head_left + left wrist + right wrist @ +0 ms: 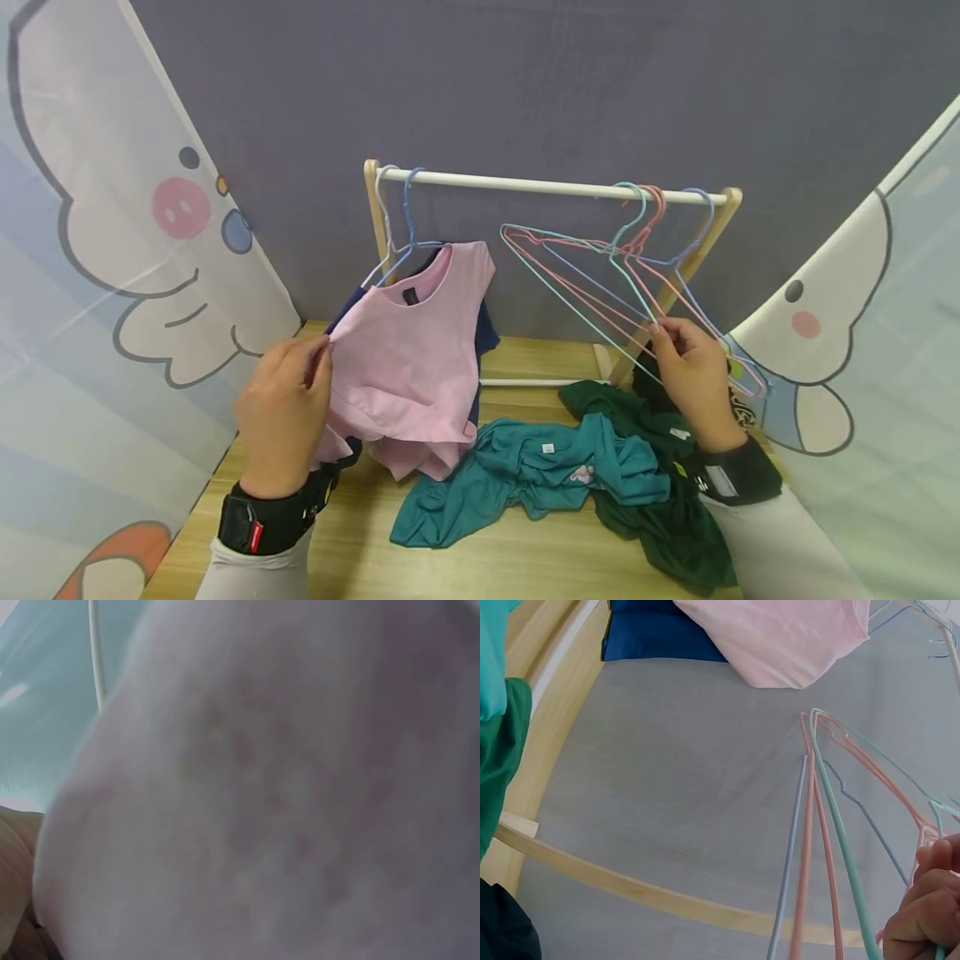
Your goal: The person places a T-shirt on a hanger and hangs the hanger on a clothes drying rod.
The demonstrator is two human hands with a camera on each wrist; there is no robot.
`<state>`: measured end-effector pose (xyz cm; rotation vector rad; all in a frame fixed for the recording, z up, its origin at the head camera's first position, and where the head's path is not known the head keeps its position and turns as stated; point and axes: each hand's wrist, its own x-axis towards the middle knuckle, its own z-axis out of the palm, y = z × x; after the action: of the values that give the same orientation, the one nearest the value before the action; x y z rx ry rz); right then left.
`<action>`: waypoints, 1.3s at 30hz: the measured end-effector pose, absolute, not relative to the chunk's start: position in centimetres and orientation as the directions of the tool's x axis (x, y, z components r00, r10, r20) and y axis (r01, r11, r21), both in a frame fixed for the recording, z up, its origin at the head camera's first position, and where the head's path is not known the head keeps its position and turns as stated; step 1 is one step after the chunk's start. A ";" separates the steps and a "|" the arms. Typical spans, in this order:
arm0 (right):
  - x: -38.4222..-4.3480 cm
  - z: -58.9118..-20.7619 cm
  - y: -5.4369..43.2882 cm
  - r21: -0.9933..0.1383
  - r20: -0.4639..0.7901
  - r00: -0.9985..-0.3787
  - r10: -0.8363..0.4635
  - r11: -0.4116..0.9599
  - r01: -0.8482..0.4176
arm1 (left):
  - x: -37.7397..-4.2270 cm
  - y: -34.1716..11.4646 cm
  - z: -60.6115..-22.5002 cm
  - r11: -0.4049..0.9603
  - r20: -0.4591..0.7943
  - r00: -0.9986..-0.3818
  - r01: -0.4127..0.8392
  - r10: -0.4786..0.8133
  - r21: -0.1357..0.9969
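A pink sleeveless top [408,358] hangs from a blue hanger [408,208] at the rail's left end. My left hand [285,408] pinches its left shoulder edge between thumb and fingers; in the left wrist view the pink cloth [247,787] fills most of the picture, blurred. My right hand [690,375] grips the right arm of a mint green hanger [558,287], whose hook is on the rail. Pink hangers [654,218] and a periwinkle hanger [701,237] hang close behind it. In the right wrist view, fingers [930,907] curl round the mint wire.
The rack's white rail [517,183] spans wooden end posts. A navy garment [486,329] hangs behind the pink top on a pale hanger [384,217]. A teal shirt [525,467] and dark green clothing [667,533] lie on the wooden table [352,550]. Printed cloth panels [75,417] flank both sides.
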<state>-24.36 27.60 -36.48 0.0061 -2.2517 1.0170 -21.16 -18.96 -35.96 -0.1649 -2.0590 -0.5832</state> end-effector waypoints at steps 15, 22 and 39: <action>-24.1 -34.7 27.0 -0.649 0.594 -0.775 0.218 0.699 -0.301 | -21.2 -18.9 -36.4 0.876 0.839 -0.535 0.349 -0.105 0.332; -23.7 -34.7 26.7 -0.611 0.624 -0.763 0.167 0.713 -0.344 | -21.3 -18.9 -36.6 0.870 0.835 -0.540 0.355 -0.107 0.341; -21.2 -42.1 26.8 -0.705 0.504 -0.835 0.223 0.664 -0.248 | -21.1 -18.7 -36.6 0.875 0.828 -0.551 0.346 -0.102 0.338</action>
<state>-21.25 26.78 -42.12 0.0194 -2.3125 1.0939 -21.06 -18.66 -36.61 -0.1762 -2.0787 -0.5866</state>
